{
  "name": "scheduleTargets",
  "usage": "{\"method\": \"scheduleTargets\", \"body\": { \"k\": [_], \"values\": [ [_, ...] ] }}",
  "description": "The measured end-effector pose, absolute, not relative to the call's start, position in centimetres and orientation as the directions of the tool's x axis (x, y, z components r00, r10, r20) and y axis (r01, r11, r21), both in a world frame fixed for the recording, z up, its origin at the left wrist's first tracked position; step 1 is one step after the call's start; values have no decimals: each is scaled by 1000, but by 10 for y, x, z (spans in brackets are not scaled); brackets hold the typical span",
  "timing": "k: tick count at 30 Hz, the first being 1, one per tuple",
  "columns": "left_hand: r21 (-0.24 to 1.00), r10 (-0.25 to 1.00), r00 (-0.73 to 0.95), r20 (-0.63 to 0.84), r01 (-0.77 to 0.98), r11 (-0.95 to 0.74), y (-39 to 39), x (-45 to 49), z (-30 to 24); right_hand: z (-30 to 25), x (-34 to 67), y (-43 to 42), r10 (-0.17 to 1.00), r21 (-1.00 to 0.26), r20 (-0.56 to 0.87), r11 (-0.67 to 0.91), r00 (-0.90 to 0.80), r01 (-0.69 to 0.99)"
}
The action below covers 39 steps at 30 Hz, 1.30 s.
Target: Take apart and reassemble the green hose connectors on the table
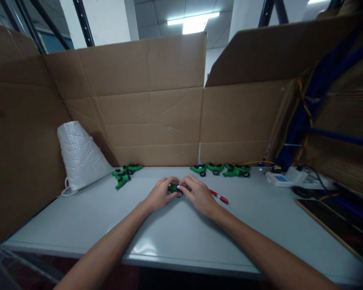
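Observation:
Near the middle of the table, a small green toy vehicle (173, 188) is held between both hands, partly covered by the fingers. My left hand (162, 194) grips its left side, thumb below and fingers above. On its right side, my right hand (199, 194) pinches with thumb and forefinger close to a dark part. The exact part under those fingertips is too small to make out. A red pen (219, 196) lies just right of my right hand, its near end showing.
Several green toy vehicles with black wheels (215, 168) stand at the back right; more green pieces (123, 181) lie back left beside a white wrapped bundle (81, 157). Cardboard walls (148, 121) enclose the grey table (181, 241). A power strip (282, 179) and dark panel (335, 225) lie right.

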<state>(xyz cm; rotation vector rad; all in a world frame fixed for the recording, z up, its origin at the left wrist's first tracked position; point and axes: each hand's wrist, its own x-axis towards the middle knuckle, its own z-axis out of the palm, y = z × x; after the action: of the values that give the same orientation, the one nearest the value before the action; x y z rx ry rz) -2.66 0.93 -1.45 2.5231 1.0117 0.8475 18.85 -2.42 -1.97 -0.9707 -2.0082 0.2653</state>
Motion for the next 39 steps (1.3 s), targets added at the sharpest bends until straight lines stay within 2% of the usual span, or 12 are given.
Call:
{"method": "scheduleTargets", "body": {
  "k": [16,21,25,39],
  "values": [
    [457,704,577,413,537,-708,3,-29,-8,-16,189,-28,745,-548,595,651,-303,525],
    [400,649,659,380,515,-758,5,-39,-6,-16,192,-27,751,-526,570,646,-334,554],
    [378,652,650,390,532,-757,7,-45,-4,-17,194,-24,756,-518,555,640,-347,567],
    [438,688,613,389,534,-723,1,-37,5,-23,192,-22,781,-590,541,617,-312,520]
  ]
}}
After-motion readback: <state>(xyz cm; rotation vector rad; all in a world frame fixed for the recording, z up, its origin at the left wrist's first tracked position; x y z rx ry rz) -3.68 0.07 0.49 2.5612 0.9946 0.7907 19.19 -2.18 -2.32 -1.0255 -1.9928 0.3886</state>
